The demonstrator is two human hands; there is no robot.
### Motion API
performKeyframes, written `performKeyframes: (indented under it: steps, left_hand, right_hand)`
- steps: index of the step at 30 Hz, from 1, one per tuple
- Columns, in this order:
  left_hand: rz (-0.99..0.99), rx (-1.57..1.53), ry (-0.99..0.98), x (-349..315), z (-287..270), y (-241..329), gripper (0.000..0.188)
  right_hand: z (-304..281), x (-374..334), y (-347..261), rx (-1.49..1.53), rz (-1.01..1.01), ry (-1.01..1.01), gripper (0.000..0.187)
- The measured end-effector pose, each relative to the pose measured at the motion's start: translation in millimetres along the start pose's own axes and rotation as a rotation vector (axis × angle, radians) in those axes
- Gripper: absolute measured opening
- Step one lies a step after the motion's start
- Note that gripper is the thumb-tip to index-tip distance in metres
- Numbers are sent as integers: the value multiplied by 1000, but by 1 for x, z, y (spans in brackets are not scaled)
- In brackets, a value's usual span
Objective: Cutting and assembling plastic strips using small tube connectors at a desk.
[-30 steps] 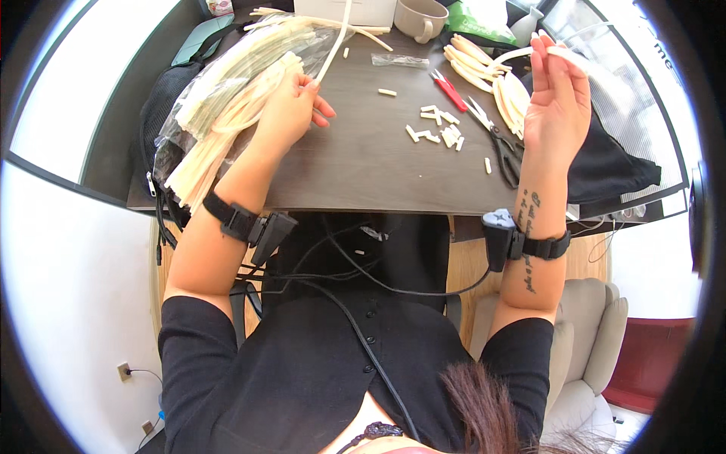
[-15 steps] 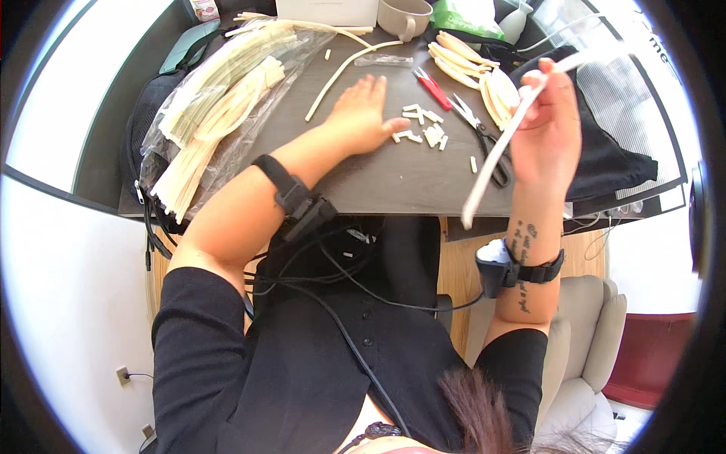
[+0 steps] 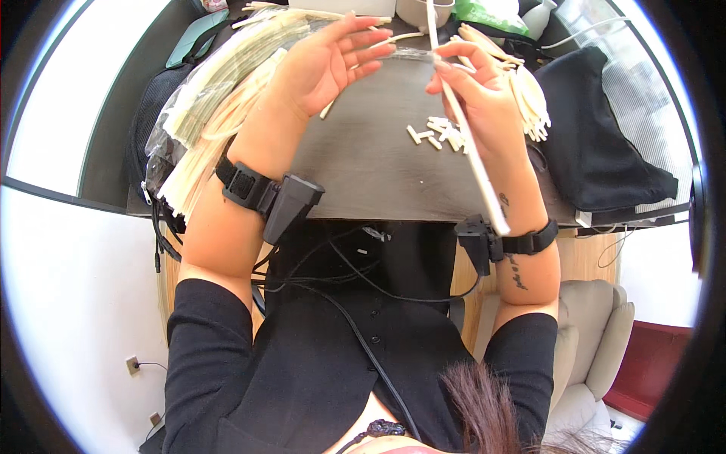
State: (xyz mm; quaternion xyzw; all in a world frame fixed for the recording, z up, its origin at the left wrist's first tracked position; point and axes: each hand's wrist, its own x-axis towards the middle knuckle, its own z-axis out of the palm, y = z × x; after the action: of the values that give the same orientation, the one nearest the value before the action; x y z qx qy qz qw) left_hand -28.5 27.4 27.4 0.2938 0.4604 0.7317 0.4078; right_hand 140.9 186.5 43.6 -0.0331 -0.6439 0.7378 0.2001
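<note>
Off-white strip, one, long and slender (image 3: pixel 474 155): held aloft over the dark tabletop (image 3: pixel 355 170), right side.
Right hand (image 3: pixel 478 94): thumb and fingers pinched on the strip, its upper end running to the view's top edge, its lower end crossing the forearm near the strapped black device (image 3: pixel 473 240); left hand (image 3: pixel 321 72): fingers spread, nothing held, before the bagged bundle of strips (image 3: pixel 204 113); hazards, as judged: a pinch at one place may let the strip pivot, its free lower end perhaps snagging on the device; a low sweep of that end could scatter the short cut pieces (image 3: pixel 452 136); the left hand, drawn back carelessly, might drag the loose plastic and spill the bundle.
</note>
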Motion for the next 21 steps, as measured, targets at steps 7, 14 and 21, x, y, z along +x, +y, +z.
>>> performKeyframes:
  steps: [7,14,21]
  left_hand:
    - [170,135,51,1,0,2,36]
    - [195,3,298,-8,-14,-13,56]
    - [159,-40,291,-6,-25,-11,32]
  right_hand:
    - [35,47,25,-133,15,-181,18]
    - [45,44,46,33,24,-318,22]
    - [40,40,37,-403,-394,-336,23]
